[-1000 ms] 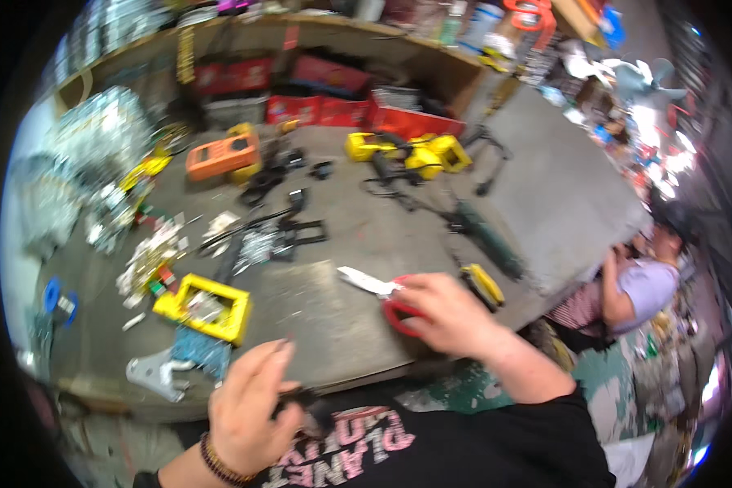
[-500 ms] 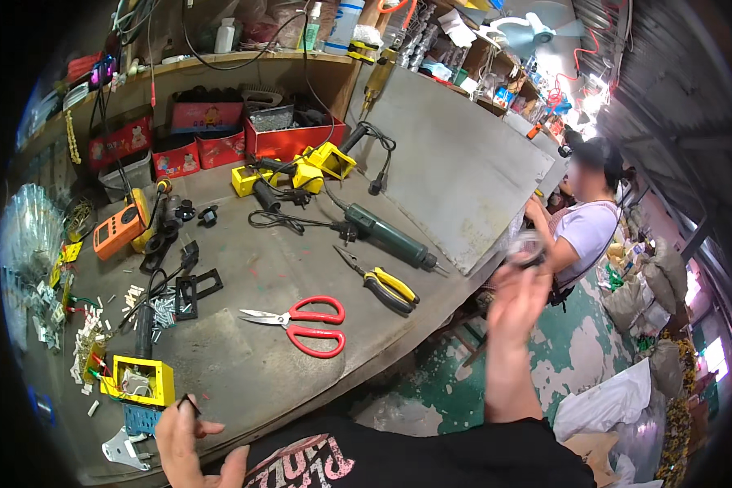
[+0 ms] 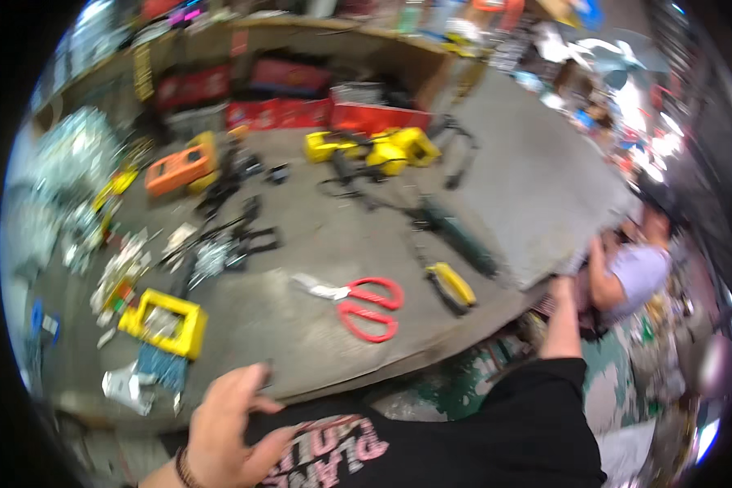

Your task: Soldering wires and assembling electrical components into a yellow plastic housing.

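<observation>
My left hand (image 3: 232, 419) is over the bench's near edge, its fingers curled and its thumb apart. A small dark piece (image 3: 268, 372) shows at its fingertips, too blurred to name. My right arm reaches out to the right, with my right hand (image 3: 563, 289) beside the grey panel's lower corner; its fingers are smeared, so whether it holds anything is unclear. Red-handled scissors (image 3: 370, 307) lie open on the bench between my hands. Yellow-and-black pliers (image 3: 451, 286) rest to their right. Near my left hand are a yellow housing (image 3: 193, 329) and a blue piece (image 3: 163, 366).
A dark green electric screwdriver (image 3: 461, 236) lies by the large grey panel (image 3: 545, 175). Yellow housings (image 3: 388, 154) and red boxes (image 3: 276, 114) stand at the back. An orange meter (image 3: 179, 169) is at left. A co-worker (image 3: 638, 276) sits beyond the panel.
The view has swung left, blurring the scene. My right hand has reached farther out toward the co-worker; the round item it raised earlier no longer shows clearly. My left hand stays near the bench edge.
</observation>
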